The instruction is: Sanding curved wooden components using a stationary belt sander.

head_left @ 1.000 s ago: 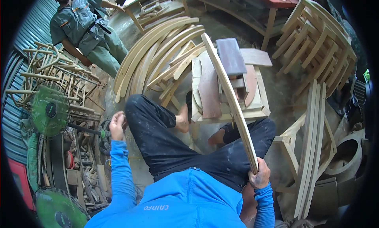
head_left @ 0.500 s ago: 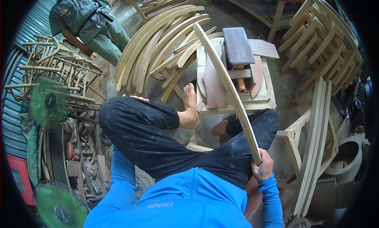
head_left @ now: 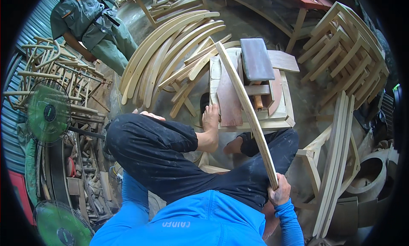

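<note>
My right hand [head_left: 279, 190] grips the near end of a long curved wooden slat [head_left: 247, 111]. The slat runs up and away over my right knee and leans across a low wooden work stand [head_left: 284, 114]. A grey rectangular block [head_left: 255, 59] lies on top of the stand. My left hand [head_left: 147, 114] is mostly hidden behind my raised left knee in dark trousers; only fingertips show, so what it holds is unclear. My bare left foot [head_left: 210, 126] rests against the stand's near edge.
A pile of curved wooden slats [head_left: 166, 54] lies on the floor ahead. A person in green clothes [head_left: 91, 24] stands at the upper left. Two green fans [head_left: 47, 114] and bent frames are on the left. Stacked wooden frames [head_left: 345, 58] fill the right.
My left knee has risen and now covers my left hand, which was reaching down to the left. The slat has tipped slightly more upright in my right hand.
</note>
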`<act>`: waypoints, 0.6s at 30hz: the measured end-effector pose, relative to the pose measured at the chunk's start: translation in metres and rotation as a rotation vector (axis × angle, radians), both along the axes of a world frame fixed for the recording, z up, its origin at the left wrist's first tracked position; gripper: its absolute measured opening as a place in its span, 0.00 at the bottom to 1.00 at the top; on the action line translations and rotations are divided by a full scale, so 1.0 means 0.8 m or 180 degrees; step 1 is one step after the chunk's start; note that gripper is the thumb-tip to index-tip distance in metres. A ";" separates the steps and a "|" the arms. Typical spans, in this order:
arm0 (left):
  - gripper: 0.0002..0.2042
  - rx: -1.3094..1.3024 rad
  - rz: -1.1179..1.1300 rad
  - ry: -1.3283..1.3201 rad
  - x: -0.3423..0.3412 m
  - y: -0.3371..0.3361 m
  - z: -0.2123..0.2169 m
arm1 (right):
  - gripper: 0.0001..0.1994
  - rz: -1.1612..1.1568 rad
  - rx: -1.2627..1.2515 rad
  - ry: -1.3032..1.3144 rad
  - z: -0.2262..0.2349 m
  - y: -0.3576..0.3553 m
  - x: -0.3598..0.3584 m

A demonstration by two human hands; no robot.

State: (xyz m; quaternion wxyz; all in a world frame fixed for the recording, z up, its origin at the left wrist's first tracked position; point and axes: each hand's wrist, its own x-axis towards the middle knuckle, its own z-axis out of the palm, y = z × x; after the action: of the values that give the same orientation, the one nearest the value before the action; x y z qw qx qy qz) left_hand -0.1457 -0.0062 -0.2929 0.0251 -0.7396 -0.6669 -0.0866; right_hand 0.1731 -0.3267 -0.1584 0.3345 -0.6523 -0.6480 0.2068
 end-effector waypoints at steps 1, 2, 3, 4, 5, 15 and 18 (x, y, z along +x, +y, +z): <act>0.16 0.0141 -0.0075 -0.0404 0.042 -0.009 -0.003 | 0.21 -0.0144 -0.0063 -0.0036 -0.001 -0.014 0.013; 0.16 0.0131 -0.0123 -0.0420 0.055 -0.007 -0.005 | 0.21 -0.0201 -0.0089 -0.0015 0.001 -0.020 0.016; 0.16 0.0075 -0.0225 -0.0314 0.064 -0.004 -0.006 | 0.21 -0.0232 -0.0090 -0.0023 0.004 -0.023 0.020; 0.16 0.0027 -0.0312 -0.0202 0.070 0.000 -0.006 | 0.21 -0.0244 -0.0085 -0.0019 0.007 -0.023 0.023; 0.14 0.1084 -0.0263 -0.0525 0.059 -0.011 -0.024 | 0.21 -0.0181 -0.0074 0.0005 0.010 -0.017 0.018; 0.09 0.0693 0.0306 0.0011 -0.001 -0.064 0.056 | 0.22 -0.0284 -0.0267 0.0000 0.012 -0.022 0.022; 0.11 -0.0984 -0.0631 -0.3183 -0.100 -0.084 0.181 | 0.22 -0.0373 -0.0317 0.0079 0.011 -0.031 0.032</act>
State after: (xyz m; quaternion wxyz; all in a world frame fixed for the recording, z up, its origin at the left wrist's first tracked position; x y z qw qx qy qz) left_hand -0.2255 -0.0733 -0.1478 -0.4135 -0.6626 -0.5294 -0.3313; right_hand 0.1983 -0.3519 -0.1496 0.3211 -0.7022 -0.5934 0.2270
